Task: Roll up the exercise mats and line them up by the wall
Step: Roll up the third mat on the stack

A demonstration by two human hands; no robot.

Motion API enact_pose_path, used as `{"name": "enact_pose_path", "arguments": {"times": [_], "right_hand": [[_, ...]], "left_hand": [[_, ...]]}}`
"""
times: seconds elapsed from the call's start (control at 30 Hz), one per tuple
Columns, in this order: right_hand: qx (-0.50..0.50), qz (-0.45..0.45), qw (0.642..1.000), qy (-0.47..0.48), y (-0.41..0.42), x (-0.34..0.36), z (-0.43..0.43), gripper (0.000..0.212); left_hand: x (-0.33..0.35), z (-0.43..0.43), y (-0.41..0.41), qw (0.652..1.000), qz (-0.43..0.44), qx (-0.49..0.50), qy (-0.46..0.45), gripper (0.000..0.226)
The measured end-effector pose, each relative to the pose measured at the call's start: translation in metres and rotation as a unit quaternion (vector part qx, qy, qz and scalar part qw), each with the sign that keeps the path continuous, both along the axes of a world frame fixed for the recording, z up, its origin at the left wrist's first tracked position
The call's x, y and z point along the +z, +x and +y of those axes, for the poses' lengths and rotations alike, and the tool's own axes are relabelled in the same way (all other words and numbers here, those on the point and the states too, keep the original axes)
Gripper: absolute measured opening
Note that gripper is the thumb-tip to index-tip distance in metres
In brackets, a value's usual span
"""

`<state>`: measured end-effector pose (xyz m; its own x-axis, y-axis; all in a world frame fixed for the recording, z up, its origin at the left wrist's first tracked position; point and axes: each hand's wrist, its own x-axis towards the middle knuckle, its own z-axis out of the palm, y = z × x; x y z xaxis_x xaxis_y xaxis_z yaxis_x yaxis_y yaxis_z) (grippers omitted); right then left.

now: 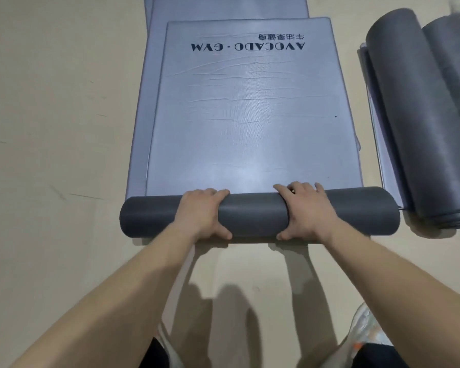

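Observation:
A grey-blue exercise mat [247, 107] printed "AVOCADO · GYM" lies flat on the floor ahead of me. Its near end is wound into a dark grey roll [255, 215] lying across the view. My left hand [202, 213] wraps over the roll left of centre, fingers on the far side and thumb on the near side. My right hand [307, 211] grips it the same way right of centre. At the right lie two rolled dark grey mats [420, 115], side by side, running away from me.
Another flat mat [141, 123] lies under the one I hold, its edge showing at the left, and one more [223, 6] reaches beyond the top. A flat mat [377, 134] sits beneath the rolls at right. Beige floor [51, 128] spreads left. My shoe [364, 330] is bottom right.

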<state>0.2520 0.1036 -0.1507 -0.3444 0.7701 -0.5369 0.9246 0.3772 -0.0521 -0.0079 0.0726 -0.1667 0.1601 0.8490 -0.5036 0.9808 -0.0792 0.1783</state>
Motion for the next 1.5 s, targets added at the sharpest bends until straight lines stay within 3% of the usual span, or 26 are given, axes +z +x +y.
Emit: {"name": "enact_pose_path", "arguments": {"times": [0.07,0.13,0.23,0.3,0.4,0.53,0.63,0.77,0.97,1.07,1.17,1.27,1.33,1.43,1.5], "right_hand": [[0.017,0.013,0.992,0.127,0.005,-0.014,-0.028,0.131],[0.022,0.039,0.983,0.18,0.008,-0.024,-0.028,0.131],[0.026,0.022,0.993,0.112,0.001,-0.019,0.019,0.125],[0.033,0.014,0.998,0.046,-0.002,-0.01,0.048,0.126],[0.036,0.031,0.997,0.067,0.0,-0.01,0.053,0.131],[0.062,0.006,0.983,0.173,0.003,-0.034,0.022,0.147],[0.069,0.006,0.975,0.21,-0.001,-0.042,0.043,0.132],[0.084,-0.015,0.981,0.176,-0.004,-0.031,0.065,0.117],[0.096,-0.018,0.995,0.024,-0.001,-0.006,0.022,0.11],[0.082,0.003,0.997,0.011,0.012,-0.002,-0.019,0.121],[0.057,-0.02,0.996,0.067,0.019,-0.007,-0.057,0.151],[0.028,-0.02,0.998,0.044,0.014,-0.006,-0.05,0.149],[0.018,0.0,0.999,0.027,0.008,-0.001,-0.026,0.136],[0.022,0.008,0.999,-0.041,0.001,0.008,0.01,0.135],[0.022,0.018,1.0,-0.012,0.001,0.005,0.011,0.137]], "left_hand": [[0.007,0.031,-0.007,0.994,-0.039,0.005,-0.1,0.113],[0.006,0.046,-0.01,0.989,-0.066,0.016,-0.131,0.117],[0.002,0.033,-0.018,0.995,-0.072,0.045,0.045,0.11],[-0.005,0.007,-0.017,0.991,-0.02,0.016,0.128,0.12],[-0.021,0.004,-0.014,0.993,0.052,-0.032,0.103,0.143],[-0.018,0.05,-0.021,0.995,0.018,-0.033,0.09,0.133],[-0.021,0.051,-0.019,0.992,0.058,-0.044,0.105,0.135],[-0.02,0.049,-0.01,0.985,0.08,-0.055,0.141,0.122],[0.0,0.007,-0.004,0.997,0.028,-0.066,-0.012,0.112],[0.006,-0.019,0.002,0.994,0.006,-0.068,-0.085,0.115],[0.014,-0.008,0.0,0.989,-0.012,-0.054,-0.137,0.112],[0.02,-0.008,0.012,0.993,0.025,-0.055,-0.101,0.108],[0.019,-0.03,0.029,0.997,0.06,-0.036,-0.028,0.118],[0.011,-0.052,0.041,0.996,0.085,-0.016,0.024,0.143],[0.005,-0.036,0.035,0.996,0.066,-0.008,0.058,0.14]]}}
